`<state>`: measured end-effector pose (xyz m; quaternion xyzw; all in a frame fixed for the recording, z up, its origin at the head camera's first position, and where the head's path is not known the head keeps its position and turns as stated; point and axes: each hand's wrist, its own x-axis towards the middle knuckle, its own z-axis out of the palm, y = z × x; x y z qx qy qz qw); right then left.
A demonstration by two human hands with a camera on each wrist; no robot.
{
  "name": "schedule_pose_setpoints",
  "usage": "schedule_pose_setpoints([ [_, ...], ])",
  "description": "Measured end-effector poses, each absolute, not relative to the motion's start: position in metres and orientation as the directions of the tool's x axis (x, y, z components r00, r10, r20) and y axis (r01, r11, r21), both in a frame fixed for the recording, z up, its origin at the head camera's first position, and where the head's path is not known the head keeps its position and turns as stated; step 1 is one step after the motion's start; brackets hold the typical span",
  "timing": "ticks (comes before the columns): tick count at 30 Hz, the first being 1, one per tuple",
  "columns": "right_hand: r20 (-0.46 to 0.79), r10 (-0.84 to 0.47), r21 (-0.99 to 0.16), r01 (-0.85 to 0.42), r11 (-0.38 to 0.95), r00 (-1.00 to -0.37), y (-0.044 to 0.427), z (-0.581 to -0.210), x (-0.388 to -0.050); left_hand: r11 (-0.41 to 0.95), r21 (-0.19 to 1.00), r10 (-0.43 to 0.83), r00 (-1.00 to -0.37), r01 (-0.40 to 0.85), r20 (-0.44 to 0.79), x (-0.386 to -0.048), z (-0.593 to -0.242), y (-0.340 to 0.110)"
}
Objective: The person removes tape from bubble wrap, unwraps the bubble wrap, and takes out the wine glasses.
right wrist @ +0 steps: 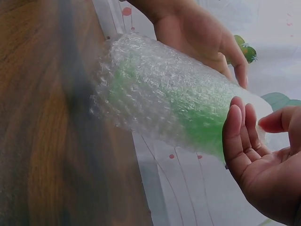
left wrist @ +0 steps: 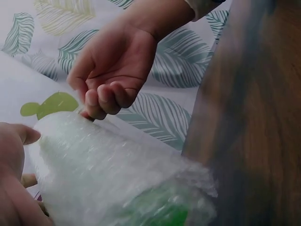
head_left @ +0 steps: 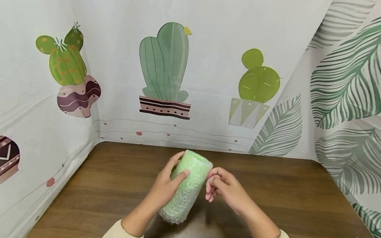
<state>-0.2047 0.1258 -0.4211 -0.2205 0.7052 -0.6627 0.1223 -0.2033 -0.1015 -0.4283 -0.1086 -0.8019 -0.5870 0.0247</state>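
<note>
A green cylinder wrapped in clear bubble wrap [head_left: 187, 187] is held tilted over the table, its top end leaning right. My left hand [head_left: 167, 182] grips it from the left near the upper end, thumb across the front. At the upper right rim is my right hand [head_left: 223, 185], its fingers curled. In the left wrist view, the right hand's [left wrist: 115, 70] thumb and index finger come together at the edge of the bubble wrap [left wrist: 113, 155] and seem to pinch it. The right wrist view shows the wrapped cylinder [right wrist: 164, 89] from its ragged lower end; the pinch itself is mostly hidden there.
A dark brown wooden table [head_left: 121, 162] lies beneath both hands. White fabric printed with cacti [head_left: 166, 67] and leaves [head_left: 360, 70] hangs behind the table and along its sides. Pale sleeves [head_left: 120, 237] cover the forearms.
</note>
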Motion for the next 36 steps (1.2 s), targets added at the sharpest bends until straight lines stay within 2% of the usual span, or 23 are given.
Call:
schedule_pose_setpoints([
  [5, 0.124, -0.467, -0.989, -0.149, 0.018, -0.875, 0.128, -0.419, -0.205, 0.239, 0.963, 0.155, -0.984, 0.126, 0.091, -0.205, -0.424, -0.107],
  [13, 0.111, -0.473, -0.99, -0.141, 0.027, -0.874, 0.129, -0.417, -0.205, 0.214, 0.972, 0.198, -0.979, 0.098, 0.055, -0.212, -0.431, -0.11],
  [21, 0.071, -0.482, -0.994, -0.104, 0.042, -0.873, 0.128, -0.418, -0.203, -0.016, 1.0, 0.386, -0.923, -0.012, -0.005, -0.216, -0.435, -0.111],
  [28, 0.064, -0.478, -0.995, -0.095, 0.04, -0.876, 0.129, -0.418, -0.203, 0.021, 1.0, 0.457, -0.889, 0.007, -0.003, -0.216, -0.434, -0.114],
  [36, 0.064, -0.486, -0.995, -0.094, 0.037, -0.871, 0.129, -0.416, -0.202, -0.015, 1.0, 0.496, -0.868, 0.017, 0.022, -0.216, -0.428, -0.119],
])
